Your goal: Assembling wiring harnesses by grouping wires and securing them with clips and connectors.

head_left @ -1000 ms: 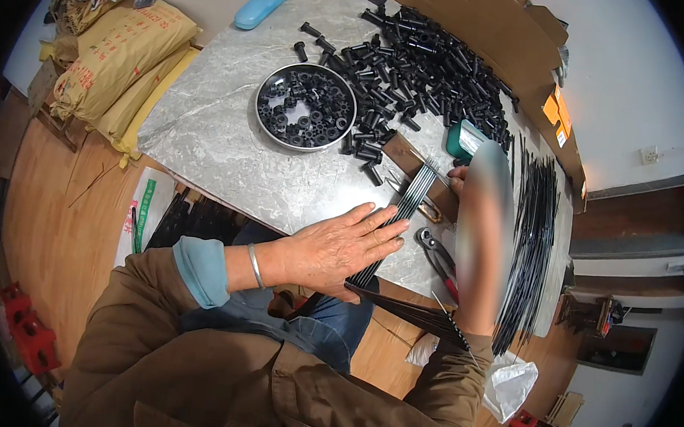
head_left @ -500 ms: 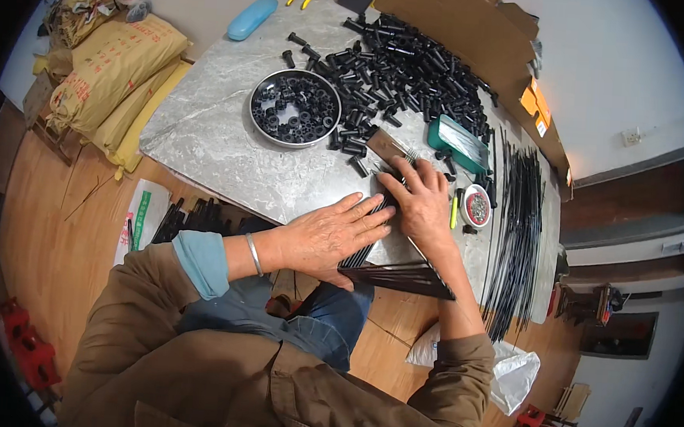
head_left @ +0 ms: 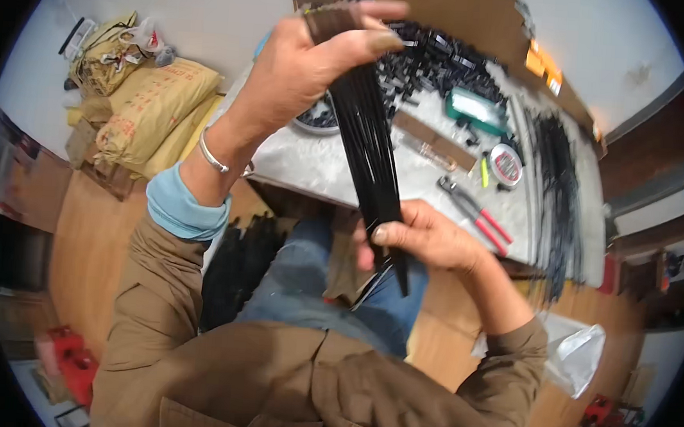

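Observation:
Above the table's front edge I hold up a tapering bundle of thin black strips [head_left: 364,140], spread like a fan at the top and narrow at the bottom. My left hand [head_left: 296,62] is raised, gripping its wide upper end, where a brownish jagged edge shows. Lower down, my right hand [head_left: 427,236] is closed round the narrow end, thumb on top. The bundle's tip sticks out below it, over my lap. Near my right hand, pliers with red handles [head_left: 479,216] lie on the table.
Behind the bundle is a heap of black bolt-like parts [head_left: 445,59]. A bowl [head_left: 316,127] of small black rings is partly hidden. A brown block [head_left: 432,141], a green tray [head_left: 473,112], a white tub [head_left: 505,165] and long black rods [head_left: 556,164] lie at the right.
The black bundle, earlier under both hands at the table's edge, has been lifted. My left hand went up with its wide end; my right came nearer. The red-handled pliers are now uncovered.

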Demonstrator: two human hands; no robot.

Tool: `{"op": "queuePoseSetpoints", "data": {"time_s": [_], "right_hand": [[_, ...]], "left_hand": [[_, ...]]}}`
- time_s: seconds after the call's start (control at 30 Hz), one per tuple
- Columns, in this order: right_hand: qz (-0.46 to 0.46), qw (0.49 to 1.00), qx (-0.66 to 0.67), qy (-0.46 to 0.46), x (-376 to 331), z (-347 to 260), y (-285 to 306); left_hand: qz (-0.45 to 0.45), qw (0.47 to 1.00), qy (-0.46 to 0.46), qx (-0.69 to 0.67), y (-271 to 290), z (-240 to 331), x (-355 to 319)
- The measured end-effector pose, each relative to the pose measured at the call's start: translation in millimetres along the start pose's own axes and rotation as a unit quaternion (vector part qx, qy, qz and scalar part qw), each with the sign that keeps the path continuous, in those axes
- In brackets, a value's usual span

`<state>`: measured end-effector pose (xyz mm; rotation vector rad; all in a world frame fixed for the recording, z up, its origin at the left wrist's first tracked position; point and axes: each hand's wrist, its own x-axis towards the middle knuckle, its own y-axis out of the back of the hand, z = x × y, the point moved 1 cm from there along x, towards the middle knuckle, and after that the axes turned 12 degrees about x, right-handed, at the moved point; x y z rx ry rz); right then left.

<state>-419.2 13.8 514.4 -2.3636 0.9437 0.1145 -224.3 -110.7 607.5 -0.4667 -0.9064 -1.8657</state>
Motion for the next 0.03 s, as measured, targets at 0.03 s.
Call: {"op": "queuePoseSetpoints", "data": {"time_s": [0.03], "right_hand": [[-0.013, 0.999, 0.031, -0.031, 1.3, 12.7, 15.7]], "left_hand": [[-0.004, 0.999, 0.051, 0.001, -2.7, -17.8, -14.3]]}}
